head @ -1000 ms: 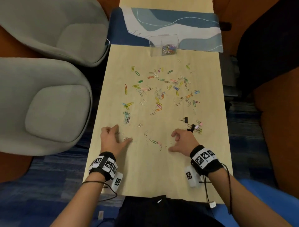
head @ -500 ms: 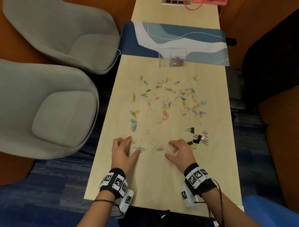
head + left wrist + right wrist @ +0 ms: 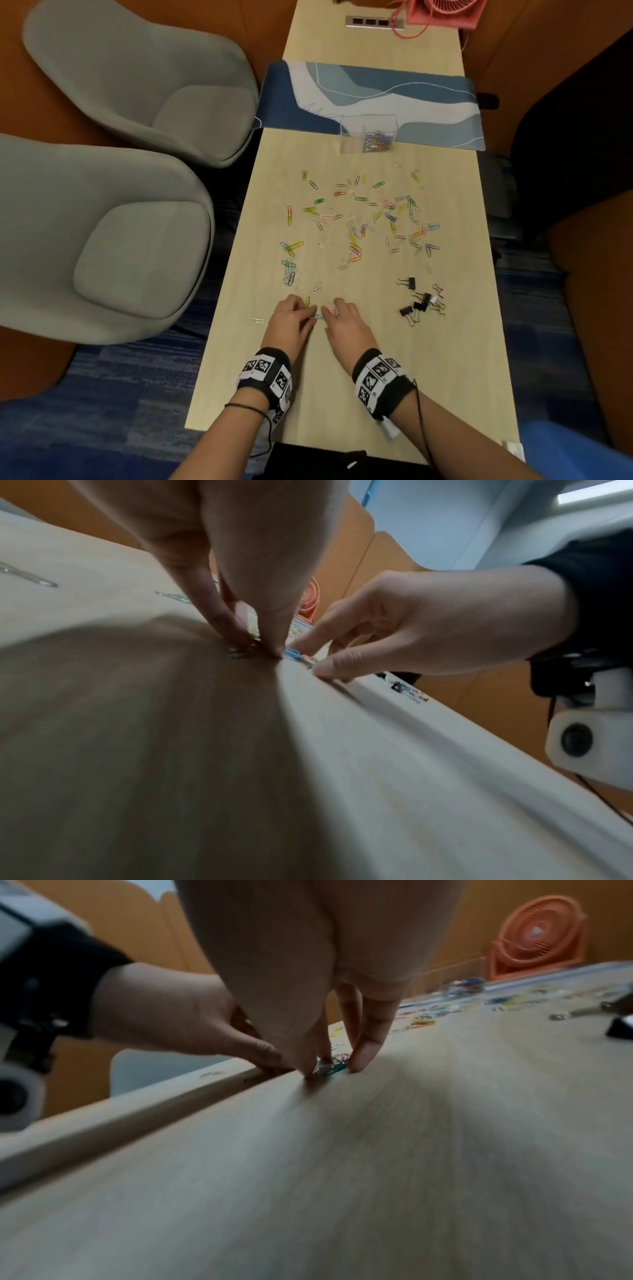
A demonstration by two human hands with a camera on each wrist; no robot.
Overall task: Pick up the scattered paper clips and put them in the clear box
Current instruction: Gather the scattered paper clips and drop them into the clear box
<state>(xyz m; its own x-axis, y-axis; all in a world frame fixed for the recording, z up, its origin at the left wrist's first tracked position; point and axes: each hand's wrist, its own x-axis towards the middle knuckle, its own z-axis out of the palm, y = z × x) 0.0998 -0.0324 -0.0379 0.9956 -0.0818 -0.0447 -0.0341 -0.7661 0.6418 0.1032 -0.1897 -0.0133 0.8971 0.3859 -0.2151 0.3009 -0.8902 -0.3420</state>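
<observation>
Paper clips of many colours lie scattered over the middle of a long pale wooden table, and a few already sit inside the clear box, which stands at the near edge of a blue and white desk mat across the far part of the table. Beyond the mat are a power strip set into the tabletop and a pink desk fan. Two grey armchairs stand along the left side over blue carpet, with orange partitions around.

A cluster of black binder clips lies near the right edge, well apart from the hands. The near stretch of the tabletop between the wrists and the front edge is bare wood. One silver clip lies alone by the left edge.

The left hand and right hand rest close together on the table, fingertips almost meeting over a small heap of clips. The left thumb and fingers are curled down and pinch clips against the wood. The right thumb and fingers are likewise bent down, closing on the blue and pink clips between them. The main scatter lies just beyond both sets of fingertips.
</observation>
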